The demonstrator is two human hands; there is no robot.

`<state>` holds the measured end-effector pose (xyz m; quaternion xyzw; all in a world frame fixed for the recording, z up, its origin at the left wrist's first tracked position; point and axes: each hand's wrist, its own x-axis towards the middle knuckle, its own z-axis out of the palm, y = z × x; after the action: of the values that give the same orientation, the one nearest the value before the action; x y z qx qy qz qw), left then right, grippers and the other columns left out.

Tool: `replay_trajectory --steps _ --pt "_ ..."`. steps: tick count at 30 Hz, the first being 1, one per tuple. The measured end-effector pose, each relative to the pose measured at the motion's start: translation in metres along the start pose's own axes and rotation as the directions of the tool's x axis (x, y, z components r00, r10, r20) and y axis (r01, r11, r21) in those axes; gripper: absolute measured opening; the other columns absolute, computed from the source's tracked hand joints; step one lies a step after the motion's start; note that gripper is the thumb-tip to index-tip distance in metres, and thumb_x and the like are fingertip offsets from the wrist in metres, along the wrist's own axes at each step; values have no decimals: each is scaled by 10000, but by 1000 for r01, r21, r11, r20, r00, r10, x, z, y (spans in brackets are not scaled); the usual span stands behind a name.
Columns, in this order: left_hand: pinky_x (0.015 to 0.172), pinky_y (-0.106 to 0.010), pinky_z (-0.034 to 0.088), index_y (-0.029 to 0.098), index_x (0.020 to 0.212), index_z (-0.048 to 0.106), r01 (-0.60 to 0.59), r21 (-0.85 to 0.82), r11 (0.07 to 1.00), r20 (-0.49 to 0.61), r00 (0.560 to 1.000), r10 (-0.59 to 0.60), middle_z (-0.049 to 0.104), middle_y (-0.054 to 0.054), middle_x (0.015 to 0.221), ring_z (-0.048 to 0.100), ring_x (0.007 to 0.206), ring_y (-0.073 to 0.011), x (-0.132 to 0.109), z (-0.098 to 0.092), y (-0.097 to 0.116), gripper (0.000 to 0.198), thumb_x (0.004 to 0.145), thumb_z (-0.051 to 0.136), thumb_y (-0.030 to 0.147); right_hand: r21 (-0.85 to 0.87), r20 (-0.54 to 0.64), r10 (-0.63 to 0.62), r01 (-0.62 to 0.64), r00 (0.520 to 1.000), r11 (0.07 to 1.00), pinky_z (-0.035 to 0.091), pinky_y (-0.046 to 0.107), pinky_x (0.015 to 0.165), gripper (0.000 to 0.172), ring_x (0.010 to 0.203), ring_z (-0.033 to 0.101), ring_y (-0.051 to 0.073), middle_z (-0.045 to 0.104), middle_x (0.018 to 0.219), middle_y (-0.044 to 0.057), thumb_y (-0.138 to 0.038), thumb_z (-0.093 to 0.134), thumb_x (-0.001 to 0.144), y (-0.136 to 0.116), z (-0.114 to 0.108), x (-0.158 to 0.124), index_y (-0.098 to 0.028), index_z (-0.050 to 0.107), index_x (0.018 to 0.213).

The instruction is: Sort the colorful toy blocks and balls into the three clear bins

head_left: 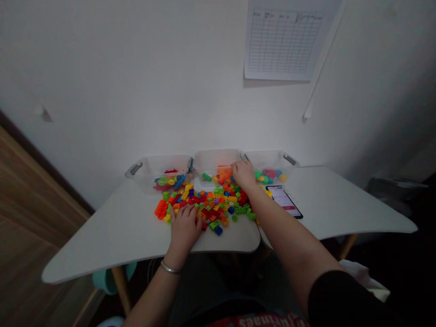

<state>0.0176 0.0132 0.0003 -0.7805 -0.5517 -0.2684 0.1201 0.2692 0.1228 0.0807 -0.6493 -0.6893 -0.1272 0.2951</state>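
Observation:
A heap of coloured plastic building blocks [211, 204] lies on the white table [119, 231]. My left hand [185, 227] rests flat at the heap's near left edge, fingers spread and touching blocks. My right hand [243, 173] reaches over the rim of the middle clear bin [214, 159], fingers curled down among orange blocks; what it holds is hidden. Three clear bins stand in a row at the back: the left bin [150, 168] holds mixed blocks, the right bin [272, 159] holds round coloured pieces.
A phone [284, 202] with a lit screen lies right of the heap, close to my right forearm. A second white table [340, 204] adjoins on the right. A printed chart [282, 41] hangs on the wall. A teal stool [109, 279] stands below.

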Motion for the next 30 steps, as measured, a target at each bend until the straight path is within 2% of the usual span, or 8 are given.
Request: replay_trajectory --steps 2,6,11,14,18,21,24,30 --pt "1133 -645 156 167 1126 673 0 3 1000 2 1000 0 687 -110 1183 582 1126 -316 0 0 0 344 893 473 322 20 35 -32 31 999 999 342 371 1054 352 1109 570 216 710 1119 82 -213 378 961 4 0 2 -161 719 1031" --pt "1119 -644 187 173 1116 677 -2 9 1000 -5 1000 2 687 -115 1182 586 1116 -318 0 1 0 340 895 465 321 171 61 -39 28 997 985 332 346 1079 299 1156 553 201 697 1154 66 -213 453 927 9 -5 4 -155 683 1109" --pt "1110 -633 213 184 1115 679 -7 3 1000 -14 1000 7 685 -117 1184 585 1117 -321 0 2 -1 342 890 462 324 265 -144 -10 48 990 963 366 404 1053 347 1160 538 250 650 1218 103 -189 505 859 2 -19 -19 -144 627 1181" --pt "1109 -634 211 183 1117 679 -12 -3 1000 -16 1000 12 686 -120 1180 587 1112 -323 0 1 -1 348 887 460 325 254 -200 -13 64 980 965 374 423 1040 344 1136 536 268 651 1192 115 -201 502 856 -9 -22 -49 -153 622 1175" --pt "1111 -633 211 174 1117 679 -5 -2 1000 0 1000 5 687 -123 1177 586 1115 -325 1 -1 1 349 884 462 318 175 -115 -59 79 992 981 366 423 1049 331 1143 519 277 649 1179 115 -204 543 832 -18 -11 -94 -160 639 1145" --pt "1115 -630 207 176 1118 679 0 0 1000 9 1000 0 686 -119 1180 585 1121 -323 1 -2 2 347 881 470 318 96 -69 -43 50 997 994 366 442 1047 333 1167 495 307 647 1180 124 -217 588 807 -19 1 -119 -152 652 1127" --pt "1115 -629 207 178 1114 680 -2 1 1000 3 1000 2 686 -116 1184 585 1122 -322 1 -2 2 343 882 471 318 43 -53 -16 18 998 999 372 466 1033 305 1166 489 323 647 1165 132 -234 608 805 -15 10 -130 -153 662 1094" --pt "1111 -634 214 172 1103 686 -3 -8 1000 -11 1000 2 692 -120 1172 595 1103 -324 1 -1 1 341 877 476 317 32 -80 -6 9 997 999 389 479 1002 241 1123 509 320 663 1131 127 -257 613 831 -9 15 -130 -179 681 1048"
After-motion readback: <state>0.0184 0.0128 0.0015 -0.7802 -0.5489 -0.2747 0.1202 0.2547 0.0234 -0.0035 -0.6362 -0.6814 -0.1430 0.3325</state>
